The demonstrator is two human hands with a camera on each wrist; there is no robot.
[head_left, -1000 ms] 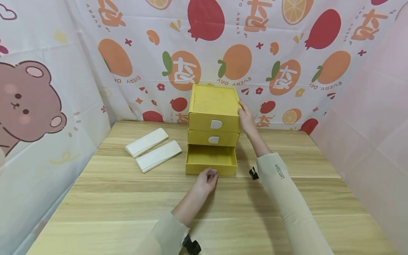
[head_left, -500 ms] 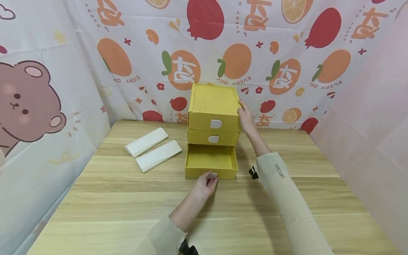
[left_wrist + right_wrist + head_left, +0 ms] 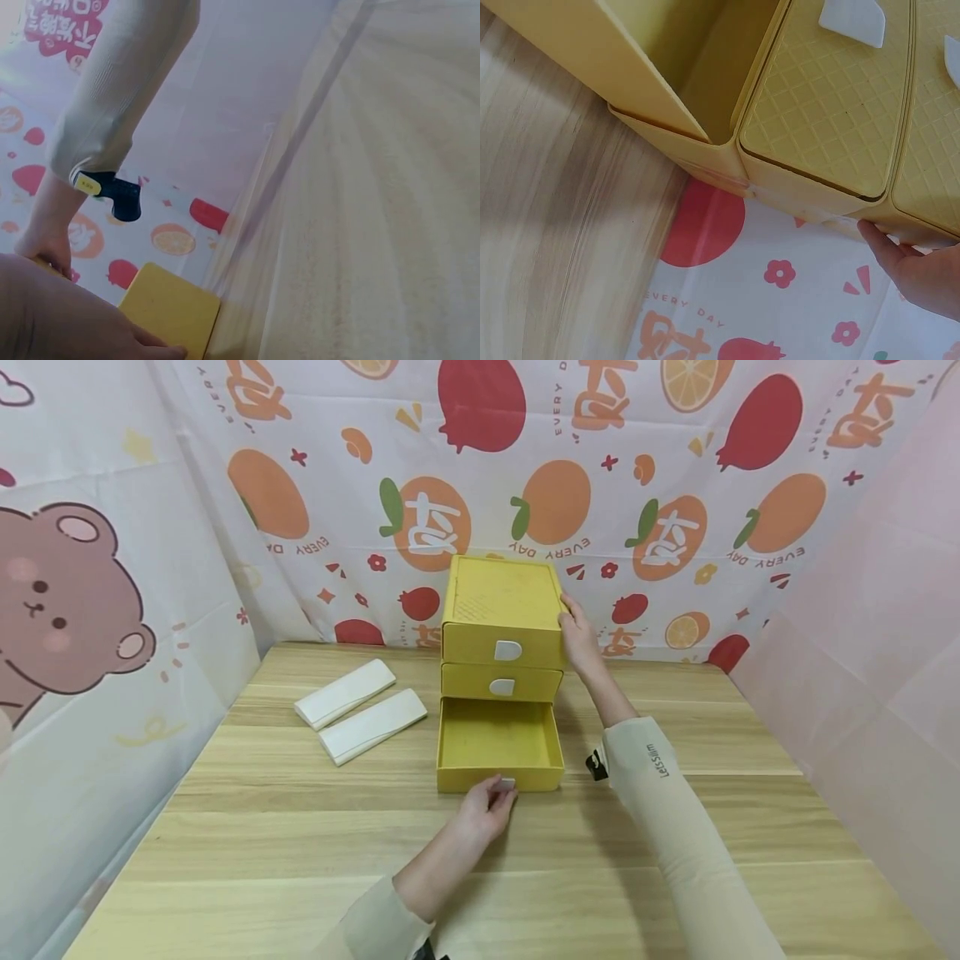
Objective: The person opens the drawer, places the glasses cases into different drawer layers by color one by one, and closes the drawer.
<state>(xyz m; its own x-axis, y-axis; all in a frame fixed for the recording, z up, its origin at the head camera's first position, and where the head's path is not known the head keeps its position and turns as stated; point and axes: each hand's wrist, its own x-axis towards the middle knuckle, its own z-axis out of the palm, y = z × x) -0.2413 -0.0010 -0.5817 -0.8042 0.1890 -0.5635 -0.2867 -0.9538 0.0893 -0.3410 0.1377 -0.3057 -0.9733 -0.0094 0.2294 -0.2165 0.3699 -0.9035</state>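
A yellow desktop drawer unit point(image 3: 504, 589) with three stacked drawers stands at the back middle of the table. Its bottom drawer point(image 3: 495, 735) is pulled well out and holds nothing; the upper two are closed. My left hand point(image 3: 486, 810) pinches the small white pull tab point(image 3: 504, 784) on that drawer's front. In the left wrist view part of the yellow drawer point(image 3: 171, 307) shows past the fingers. My right hand point(image 3: 580, 635) rests against the unit's right side near the top, fingers laid along the upper edge. The right wrist view shows fingers point(image 3: 881, 244) touching that side wall.
Two white folded cases point(image 3: 345, 693) lie side by side on the wooden table point(image 3: 262, 843), left of the unit. A fruit-print curtain point(image 3: 337, 485) hangs right behind it, and more cloth closes off the left and right sides.
My left hand has drawn the bottom drawer farther out toward me, so more of its inside shows. The right hand stays on the unit's side, and the unit keeps its place.
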